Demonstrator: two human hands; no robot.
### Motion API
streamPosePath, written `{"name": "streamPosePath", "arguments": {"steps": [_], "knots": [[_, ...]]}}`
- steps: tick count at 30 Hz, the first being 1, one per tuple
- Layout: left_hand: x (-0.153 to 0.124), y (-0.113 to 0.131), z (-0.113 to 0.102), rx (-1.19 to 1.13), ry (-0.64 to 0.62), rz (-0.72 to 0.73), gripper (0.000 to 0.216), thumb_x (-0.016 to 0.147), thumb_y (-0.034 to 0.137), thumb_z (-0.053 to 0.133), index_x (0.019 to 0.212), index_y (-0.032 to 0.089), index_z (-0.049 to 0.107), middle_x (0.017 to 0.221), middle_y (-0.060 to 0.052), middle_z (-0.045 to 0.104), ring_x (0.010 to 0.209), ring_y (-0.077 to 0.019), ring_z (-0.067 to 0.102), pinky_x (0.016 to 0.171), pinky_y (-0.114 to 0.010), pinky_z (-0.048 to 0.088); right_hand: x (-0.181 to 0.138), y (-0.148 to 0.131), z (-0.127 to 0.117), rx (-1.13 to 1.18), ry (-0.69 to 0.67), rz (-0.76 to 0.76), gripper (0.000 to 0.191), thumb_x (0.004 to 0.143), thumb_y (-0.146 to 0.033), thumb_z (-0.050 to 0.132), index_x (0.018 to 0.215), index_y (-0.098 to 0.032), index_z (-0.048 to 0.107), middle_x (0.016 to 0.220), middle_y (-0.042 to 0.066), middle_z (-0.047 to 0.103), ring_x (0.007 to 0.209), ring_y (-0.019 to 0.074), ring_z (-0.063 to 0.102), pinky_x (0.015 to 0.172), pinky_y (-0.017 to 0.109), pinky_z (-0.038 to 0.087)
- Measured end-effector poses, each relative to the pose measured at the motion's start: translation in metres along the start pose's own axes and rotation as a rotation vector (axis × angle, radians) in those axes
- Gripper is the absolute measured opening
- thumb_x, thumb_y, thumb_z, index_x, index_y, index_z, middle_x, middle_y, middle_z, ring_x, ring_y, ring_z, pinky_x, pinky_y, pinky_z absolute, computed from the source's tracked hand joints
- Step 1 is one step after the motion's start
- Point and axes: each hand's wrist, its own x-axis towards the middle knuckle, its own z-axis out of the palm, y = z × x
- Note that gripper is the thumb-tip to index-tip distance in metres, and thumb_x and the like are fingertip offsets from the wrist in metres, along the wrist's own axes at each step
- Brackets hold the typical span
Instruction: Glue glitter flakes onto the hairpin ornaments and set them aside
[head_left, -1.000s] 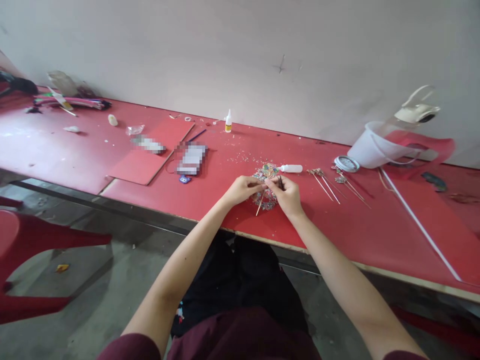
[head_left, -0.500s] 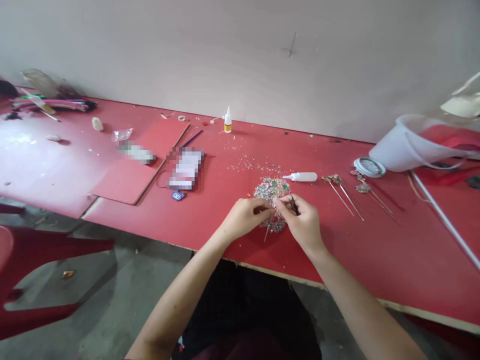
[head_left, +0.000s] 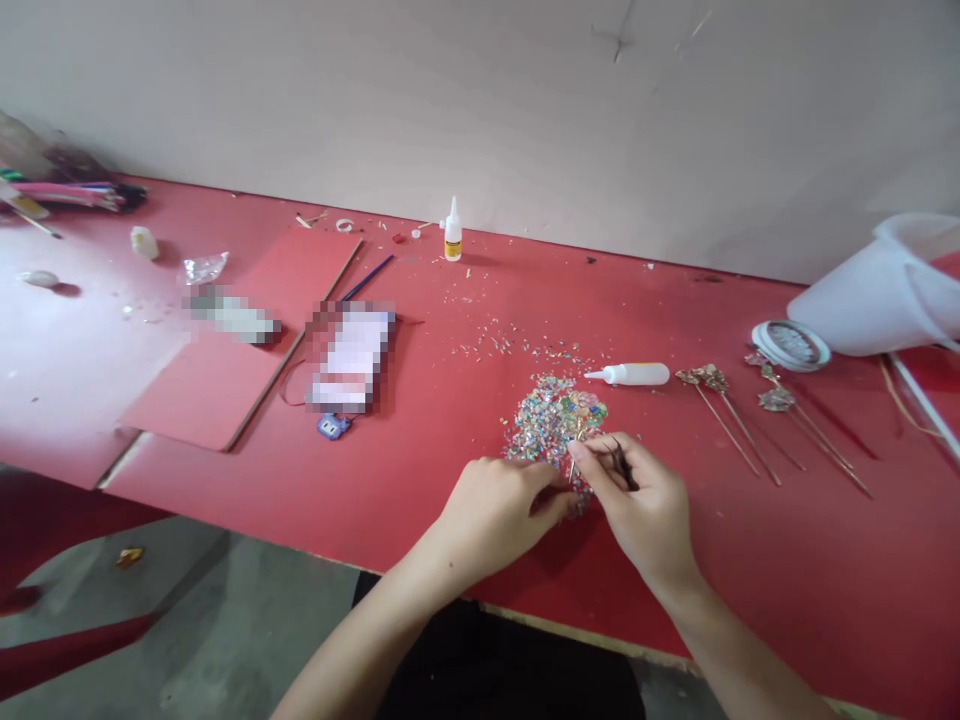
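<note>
My right hand (head_left: 649, 505) is closed in a pinch on a thin gold hair stick (head_left: 574, 465). A dark, thin curved thing (head_left: 622, 465) also sits among its fingers; its kind is unclear. At the upper end of the stick is a coloured flower-like ornament (head_left: 585, 408), close above a pile of small glittering chips (head_left: 536, 420). My left hand (head_left: 495, 515) has its fingers closed beside the stick's lower part, at the near edge of the pile; what they grip is hidden. Behind my right hand, a white squeeze bottle (head_left: 637, 374) lies on its side.
Several gold hair sticks (head_left: 727, 425) lie at right, near a round white lid (head_left: 791, 345) and a white bucket (head_left: 862, 295). A glue bottle (head_left: 453, 240) stands toward the wall. Leftward are a blurred phone-like object (head_left: 351, 355) and a red board (head_left: 202, 390).
The view has shifted, so table things sit differently in it. My left hand has moved toward me, lower along the stick. My right hand keeps its pinch.
</note>
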Motion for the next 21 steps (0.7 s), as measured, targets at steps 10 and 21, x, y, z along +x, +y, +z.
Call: {"name": "streamPosePath", "arguments": {"steps": [10,21], "knots": [[0.0000,0.0021,-0.0009,-0.007,-0.062,-0.025,0.016,0.089,0.034,0.057,0.087,0.021,0.067,0.078,-0.002,0.071,0.068,-0.0152,0.066,0.059,-0.024,0.042,0.0006,0.0013,0.0000,-0.031,-0.041,0.017,0.021,0.087,-0.038,0.060,0.073,-0.023,0.057,0.054,-0.005,0.037,0.046,0.0100,0.034,0.044,0.022,0.035],[-0.0018,-0.0008,0.0002,-0.063,-0.052,0.001,0.020,0.092,0.034,0.052,0.092,0.020,0.066,0.078,-0.004,0.071,0.067,-0.0134,0.065,0.059,-0.023,0.046,0.0007,-0.0013,-0.0017,-0.045,-0.075,-0.042,0.019,0.088,-0.036,0.060,0.073,-0.024,0.056,0.052,-0.006,0.038,0.043,0.0094,0.037,0.040,0.020,0.035]]}}
